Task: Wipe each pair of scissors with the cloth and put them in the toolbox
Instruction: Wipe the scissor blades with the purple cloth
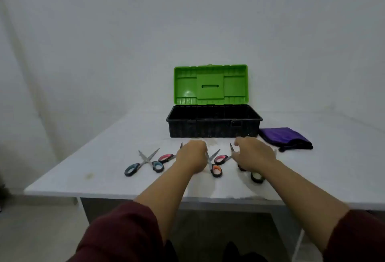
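Observation:
Several pairs of scissors lie in a row on the white table (104, 157). A teal-handled pair (144, 163) lies open at the left. A pink-handled pair (166, 158) is half hidden under my left hand (191, 155), whose fingers curl downward out of sight. An orange- and pink-handled pair (216, 164) lies between my hands. My right hand (254, 154) hovers with relaxed, bent fingers over a pale-handled pair (256, 176). Behind them stands the black toolbox (214, 131), its green lid (210, 84) raised. The folded purple cloth (285, 137) lies right of the toolbox.
The table's front edge (129, 194) runs just below my forearms. A plain white wall (187, 21) stands behind the table. Bare tabletop extends to the left of the teal pair and to the right of the cloth.

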